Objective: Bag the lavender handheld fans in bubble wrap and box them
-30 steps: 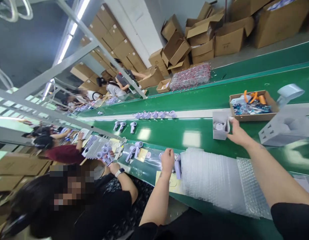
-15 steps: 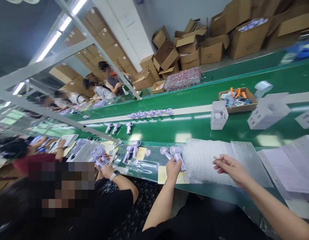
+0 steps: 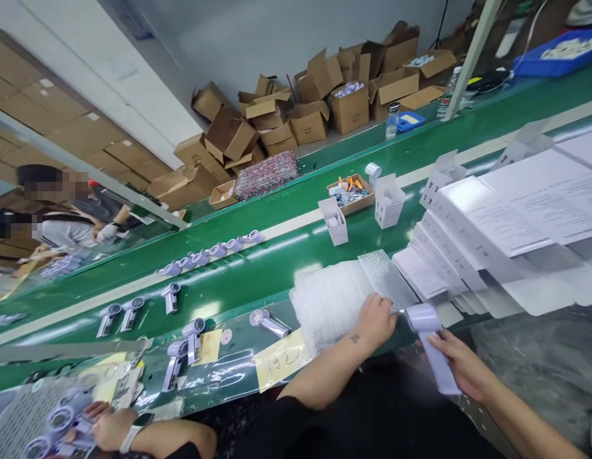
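My right hand (image 3: pixel 461 363) is closed around the handle of a lilac handheld fan (image 3: pixel 437 357), held over the table's front edge. My left hand (image 3: pixel 378 322) is closed at the right part of a stack of bubble-wrap bags (image 3: pixel 329 299); what its fingers pinch is too small to make out. Another lilac fan (image 3: pixel 272 323) lies left of the stack, near a yellow note (image 3: pixel 281 360) with handwriting. Farther left, two fans (image 3: pixel 175 364) lie by a smaller yellow note (image 3: pixel 208 346).
White printed boxes and sheets (image 3: pixel 520 204) are piled at the right. Several fans line the green conveyor (image 3: pixel 258 268). Beyond are small white boxes (image 3: pixel 333 222) and a tool carton (image 3: pixel 360 203). A co-worker's hand (image 3: pixel 115 428) with a watch is at lower left.
The view has swung right. The fan by my left hand is now in my right hand, off to the right. My left hand has moved right, across the bubble-wrap stack.
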The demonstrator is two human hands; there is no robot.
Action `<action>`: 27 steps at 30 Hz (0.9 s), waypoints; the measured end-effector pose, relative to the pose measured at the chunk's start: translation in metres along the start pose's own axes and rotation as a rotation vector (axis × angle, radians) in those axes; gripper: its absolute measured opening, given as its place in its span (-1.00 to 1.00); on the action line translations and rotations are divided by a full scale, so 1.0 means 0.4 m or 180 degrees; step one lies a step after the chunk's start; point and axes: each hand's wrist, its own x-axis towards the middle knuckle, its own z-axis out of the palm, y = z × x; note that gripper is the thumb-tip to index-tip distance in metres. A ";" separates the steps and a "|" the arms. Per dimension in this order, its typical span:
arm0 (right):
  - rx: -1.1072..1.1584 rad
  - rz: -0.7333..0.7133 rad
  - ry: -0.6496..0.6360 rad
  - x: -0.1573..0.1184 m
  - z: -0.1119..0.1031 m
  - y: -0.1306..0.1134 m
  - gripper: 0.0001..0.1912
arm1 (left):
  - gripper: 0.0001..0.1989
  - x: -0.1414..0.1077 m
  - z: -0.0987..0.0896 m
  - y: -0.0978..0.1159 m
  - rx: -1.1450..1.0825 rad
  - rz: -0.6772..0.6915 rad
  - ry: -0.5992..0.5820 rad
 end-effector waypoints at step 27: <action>0.0506 0.0702 -0.1437 0.086 -0.063 -0.112 -0.58 | -0.82 0.020 -0.065 0.072 -0.1494 -0.0652 0.0142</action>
